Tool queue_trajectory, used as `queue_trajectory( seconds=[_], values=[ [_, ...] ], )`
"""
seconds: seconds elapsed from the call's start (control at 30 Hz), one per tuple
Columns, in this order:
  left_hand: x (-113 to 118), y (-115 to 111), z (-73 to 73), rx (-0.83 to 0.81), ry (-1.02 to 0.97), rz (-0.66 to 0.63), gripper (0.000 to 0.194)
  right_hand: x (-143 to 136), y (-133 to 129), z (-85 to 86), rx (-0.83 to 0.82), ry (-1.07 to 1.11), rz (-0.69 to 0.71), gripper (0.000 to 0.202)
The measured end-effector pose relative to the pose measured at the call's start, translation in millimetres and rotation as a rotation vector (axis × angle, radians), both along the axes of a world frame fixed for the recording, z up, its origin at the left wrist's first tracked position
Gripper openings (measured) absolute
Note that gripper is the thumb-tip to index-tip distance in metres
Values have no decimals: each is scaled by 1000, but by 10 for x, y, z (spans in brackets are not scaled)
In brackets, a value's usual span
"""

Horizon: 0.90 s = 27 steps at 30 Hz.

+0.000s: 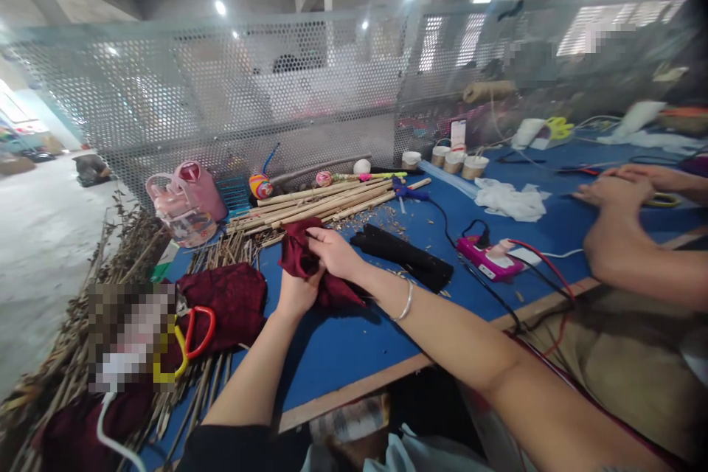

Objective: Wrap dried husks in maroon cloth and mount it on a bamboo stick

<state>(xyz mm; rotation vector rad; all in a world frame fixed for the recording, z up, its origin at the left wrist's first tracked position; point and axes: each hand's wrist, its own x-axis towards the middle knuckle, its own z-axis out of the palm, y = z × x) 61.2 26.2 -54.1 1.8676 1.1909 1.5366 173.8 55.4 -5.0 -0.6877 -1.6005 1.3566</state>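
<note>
Along the far side of the blue bench (359, 354), a perforated metal screen (248, 96) is standing. Peeled sticks (332, 203) are lying in front of it, and a dark maroon fabric (221, 302) is spreading over thinner stems to the left. Nearer the middle, a black cloth (403, 257) is lying flat, to the right of the working hands. A gathered maroon cloth (302, 243) is hanging between those 2 hands, above the front-middle part of the bench. The left hand (299, 293) is closing its grip around the cloth from below, its fingers being partly hidden. The right hand (336, 254) is pinching the upper folds, its grip closing with the thumb and fingers pressing together. The purple power strip (490, 258) is resting farther right; the blue glue gun (409, 192) is lying near the stick ends.
</note>
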Motion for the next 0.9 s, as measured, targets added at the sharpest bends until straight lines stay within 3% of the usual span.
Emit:
queue_trajectory(
  seconds=[0.1,0.2,0.27,0.4,0.5,0.53,0.63,0.77,0.9],
  values=[
    [-15,32,13,-57,-63,-120,28,34,4,82,-2,-133,153,17],
    [-60,58,48,-85,-8,-99,26,205,-33,221,136,-304,192,15],
    [-86,74,68,-116,27,-16,22,399,-133,305,210,-314,122,21],
    [-79,92,88,-133,-22,106,25,829,-502,359,440,-431,-172,26],
    [-47,99,101,-125,-6,107,26,999,-732,294,599,-720,-94,45],
    [-38,102,106,-121,10,101,25,1009,-763,266,618,-807,-71,45],
    [-21,108,126,-121,33,77,26,924,-705,210,645,-903,-87,12],
    [-4,95,153,-81,-96,21,25,670,-438,211,666,-644,-185,12],
    [-5,88,116,-40,-191,99,26,422,-218,127,517,-519,-194,10]
  ],
)
